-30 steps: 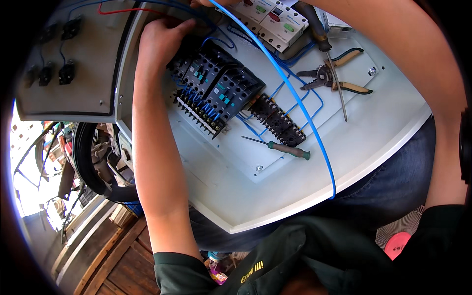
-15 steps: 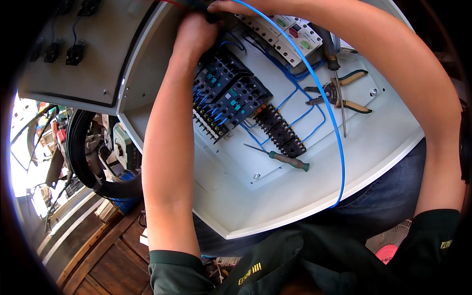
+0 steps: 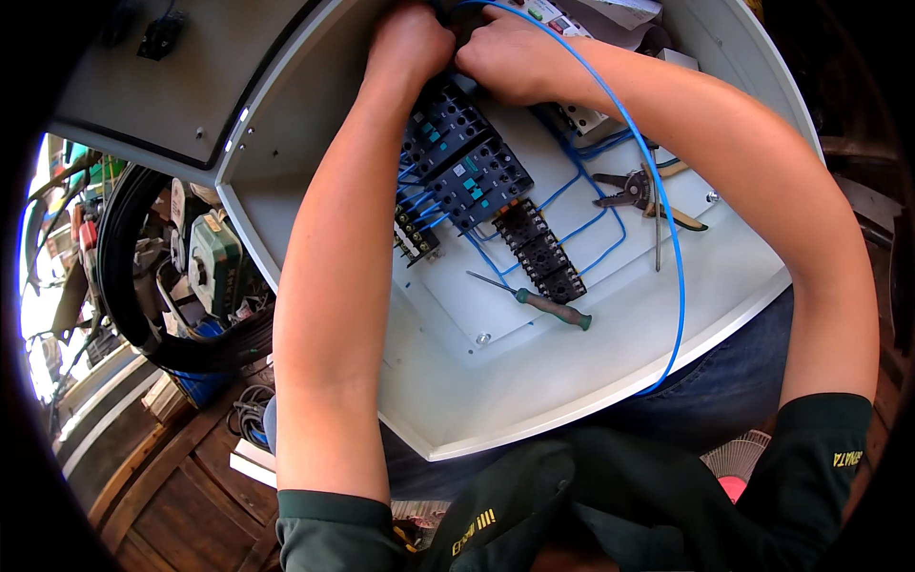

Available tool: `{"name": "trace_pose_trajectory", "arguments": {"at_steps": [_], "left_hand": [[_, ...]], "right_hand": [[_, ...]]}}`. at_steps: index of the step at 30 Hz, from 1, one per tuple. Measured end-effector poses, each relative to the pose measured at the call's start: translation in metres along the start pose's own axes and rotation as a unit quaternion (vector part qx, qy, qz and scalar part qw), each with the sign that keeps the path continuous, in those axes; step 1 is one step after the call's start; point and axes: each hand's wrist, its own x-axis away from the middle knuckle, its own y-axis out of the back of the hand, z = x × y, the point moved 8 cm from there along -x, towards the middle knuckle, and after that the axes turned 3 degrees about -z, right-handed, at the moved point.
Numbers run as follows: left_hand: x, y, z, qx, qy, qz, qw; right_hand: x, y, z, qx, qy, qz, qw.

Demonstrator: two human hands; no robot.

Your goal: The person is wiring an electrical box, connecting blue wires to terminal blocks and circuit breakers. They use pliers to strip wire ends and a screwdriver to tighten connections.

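Observation:
At the far inner end of a grey metal electrical enclosure [image 3: 534, 400], my left hand [image 3: 412, 43] is closed, its fingertips hidden against the dark upper edge. My right hand [image 3: 505, 59] is curled beside it, knuckles toward the left hand; what either hand grips is hidden. A blue wire [image 3: 675, 238] starts near the two hands, arches over my right forearm and drops to the enclosure's near rim. Just below the hands sit black contactors [image 3: 477, 181] with blue wires on their left side. A row of black terminal sockets [image 3: 540, 253] continues from them.
A green-handled screwdriver [image 3: 548, 307] lies on the mounting plate. Wire strippers [image 3: 634, 189] and a long thin screwdriver shaft [image 3: 658, 234] lie at right, partly under my forearm. The enclosure door [image 3: 162, 105] hangs open at left, above a black cable coil [image 3: 114, 257].
My right hand has come down and inward beside the left hand, and its forearm now covers part of the wire strippers. The view has shifted, and the blue wire's loop sits slightly further right.

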Motion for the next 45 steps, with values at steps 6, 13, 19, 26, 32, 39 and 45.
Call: {"name": "trace_pose_trajectory", "arguments": {"at_steps": [6,13,19,26,32,39,45], "left_hand": [[0.005,0.005,0.004,0.013,0.032,-0.006,0.999],[0.001,0.002,0.007,0.029,0.015,-0.031,0.999],[0.003,0.001,0.011,0.017,0.039,-0.039,0.998],[0.006,0.004,0.001,0.028,0.025,-0.036,0.999],[0.002,0.003,0.010,0.033,0.006,-0.053,0.998],[0.001,0.006,0.016,-0.016,0.003,-0.064,0.998],[-0.002,0.002,0.001,-0.027,0.042,-0.038,0.998]], "right_hand": [[0.000,-0.010,0.005,-0.005,-0.053,0.003,0.999],[-0.002,-0.011,0.003,-0.024,-0.100,-0.023,0.994],[0.002,-0.012,0.010,0.013,-0.061,-0.014,0.998],[0.003,0.037,-0.023,-0.124,-0.091,0.085,0.984],[0.016,0.039,-0.038,-0.029,-0.031,-0.054,0.998],[0.006,0.027,-0.011,0.089,0.079,0.004,0.993],[0.002,-0.019,-0.006,-0.023,0.069,0.005,0.997]]}}
